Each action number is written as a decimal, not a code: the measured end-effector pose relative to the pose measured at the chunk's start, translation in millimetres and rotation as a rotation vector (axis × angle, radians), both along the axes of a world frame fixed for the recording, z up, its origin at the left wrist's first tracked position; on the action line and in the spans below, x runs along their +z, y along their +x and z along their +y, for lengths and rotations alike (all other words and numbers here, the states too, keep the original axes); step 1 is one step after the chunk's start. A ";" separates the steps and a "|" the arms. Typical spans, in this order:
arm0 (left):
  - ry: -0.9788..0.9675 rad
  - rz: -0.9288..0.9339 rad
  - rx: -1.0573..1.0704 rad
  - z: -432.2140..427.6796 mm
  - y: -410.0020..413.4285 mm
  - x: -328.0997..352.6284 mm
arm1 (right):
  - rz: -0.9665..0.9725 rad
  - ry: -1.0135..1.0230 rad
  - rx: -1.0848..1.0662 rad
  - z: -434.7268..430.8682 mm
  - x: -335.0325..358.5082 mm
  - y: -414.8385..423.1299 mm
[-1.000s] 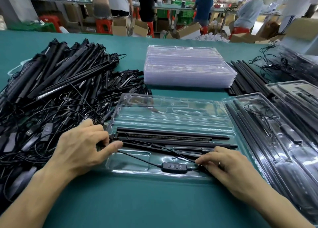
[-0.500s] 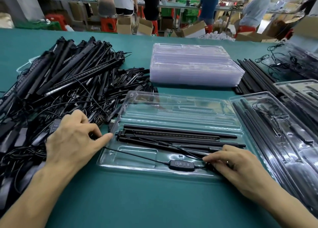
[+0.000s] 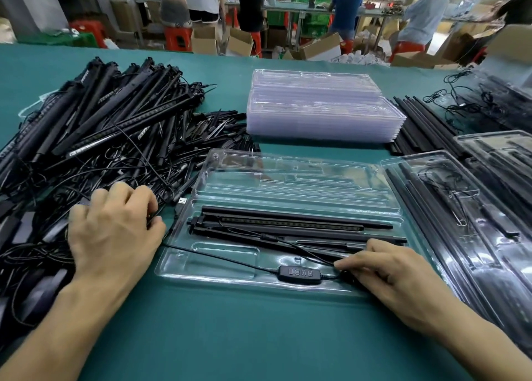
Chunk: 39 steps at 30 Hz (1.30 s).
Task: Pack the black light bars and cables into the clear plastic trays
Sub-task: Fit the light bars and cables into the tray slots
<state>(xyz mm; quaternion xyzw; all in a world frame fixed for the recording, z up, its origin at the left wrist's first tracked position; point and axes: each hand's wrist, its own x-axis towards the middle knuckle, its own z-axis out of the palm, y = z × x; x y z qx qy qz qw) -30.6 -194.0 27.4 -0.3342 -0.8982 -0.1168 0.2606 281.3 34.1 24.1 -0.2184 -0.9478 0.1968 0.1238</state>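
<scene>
Green table [image 3: 259, 337], clear tray [image 3: 288, 185] centre, light bars [image 3: 288, 222] seated. Your left hand [image 3: 115, 233] grips cable [image 3: 218, 258] by pile [image 3: 100, 138]; right hand [image 3: 403, 277] fingertips [image 3: 342, 263] on it beside controller [image 3: 299, 274], pinch unclear. Tug could snag pile, unseat bars.

— Centre of the counter [image 3: 259, 337]?
— One open tray [image 3: 288, 179]. Light bars [image 3: 288, 222] lie lengthwise across its middle, the controller [image 3: 299, 274] in its near part, the USB plug [image 3: 182, 200] just off its left side.
— Left?
— Heap of bars and cables [image 3: 100, 136]; left hand [image 3: 112, 228] on its near edge.
— Behind?
— Stack of empty trays [image 3: 319, 113]; loose bars [image 3: 417, 121] to its right.
— Right?
— Filled trays [image 3: 460, 222], just beside the open one; right hand [image 3: 388, 274] on its near right corner.
</scene>
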 end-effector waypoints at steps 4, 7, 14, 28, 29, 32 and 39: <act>0.040 0.034 -0.131 5.7 9.8 0.8 | -0.026 -0.015 0.047 0.8 3.8 0.1; 0.087 -0.002 -0.363 16.4 24.9 0.8 | -0.045 -0.009 0.055 0.9 4.0 0.6; -0.115 -0.156 -0.984 64.7 91.3 3.1 | -0.024 0.023 0.016 -6.4 6.3 -1.5; -0.291 0.091 -1.057 100.4 131.6 -6.8 | -0.015 -0.109 -0.050 -6.9 9.6 -2.1; -0.288 0.081 -1.064 104.2 134.0 -6.2 | -0.012 -0.163 -0.055 -6.0 12.1 -2.5; -0.256 0.085 -1.101 108.2 137.2 -9.8 | -0.029 -0.347 -0.094 -1.7 17.7 0.3; -0.237 0.151 -1.099 107.5 139.0 -14.6 | 0.062 -0.724 -0.229 5.1 24.2 1.3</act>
